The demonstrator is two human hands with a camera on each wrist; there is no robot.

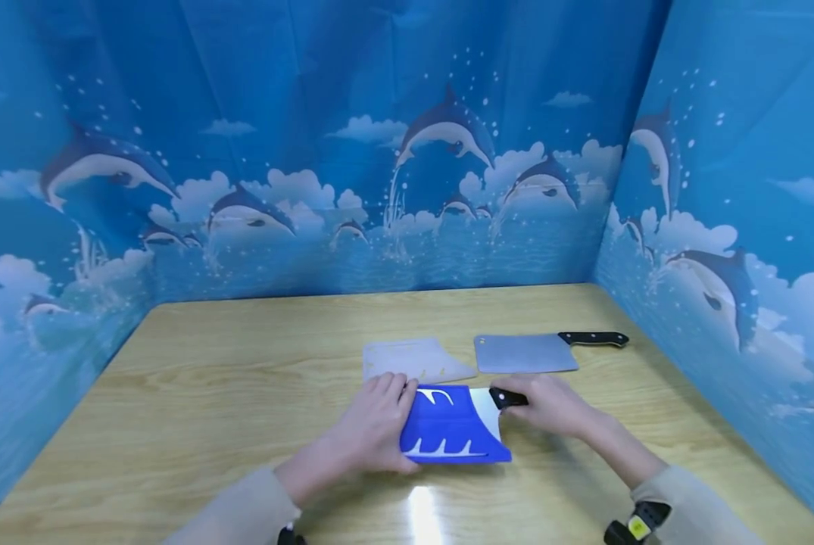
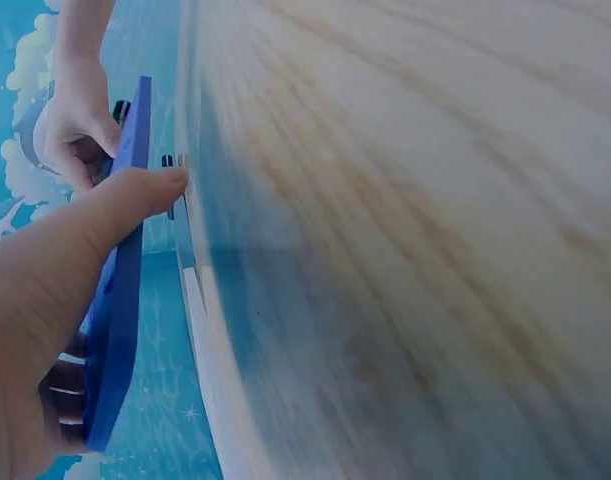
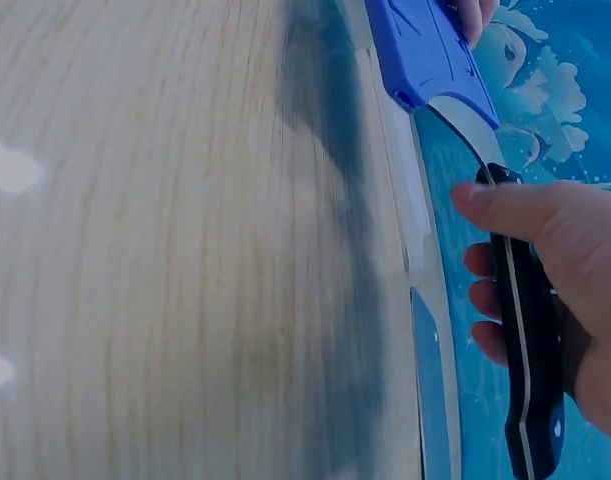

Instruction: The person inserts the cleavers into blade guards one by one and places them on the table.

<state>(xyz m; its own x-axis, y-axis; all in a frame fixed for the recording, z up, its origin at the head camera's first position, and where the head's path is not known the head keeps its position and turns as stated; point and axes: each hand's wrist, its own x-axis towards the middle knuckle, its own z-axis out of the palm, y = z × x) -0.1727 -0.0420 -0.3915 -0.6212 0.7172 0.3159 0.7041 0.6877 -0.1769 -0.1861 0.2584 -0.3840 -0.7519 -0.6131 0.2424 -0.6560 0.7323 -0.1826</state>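
Observation:
A blue blade sheath (image 1: pixel 441 424) with white cutouts covers most of a cleaver's blade (image 1: pixel 486 409); a strip of blade shows at the sheath's right end. My left hand (image 1: pixel 379 424) grips the sheath by its left end, the thumb (image 2: pixel 145 195) along one face and the fingers behind the other. With my right hand (image 1: pixel 550 405) I hold the cleaver by its black handle (image 3: pixel 525 340), fingers wrapped round it. In both wrist views sheath and cleaver are up off the wooden table (image 1: pixel 243 393). The part of the blade inside the sheath is hidden.
A second cleaver (image 1: pixel 525 353) with a black handle lies flat at the back right. Left of it lies a translucent white blade sheath (image 1: pixel 413 359), just beyond my hands. A blue dolphin-print curtain (image 1: pixel 311 151) stands behind the table and along its right side.

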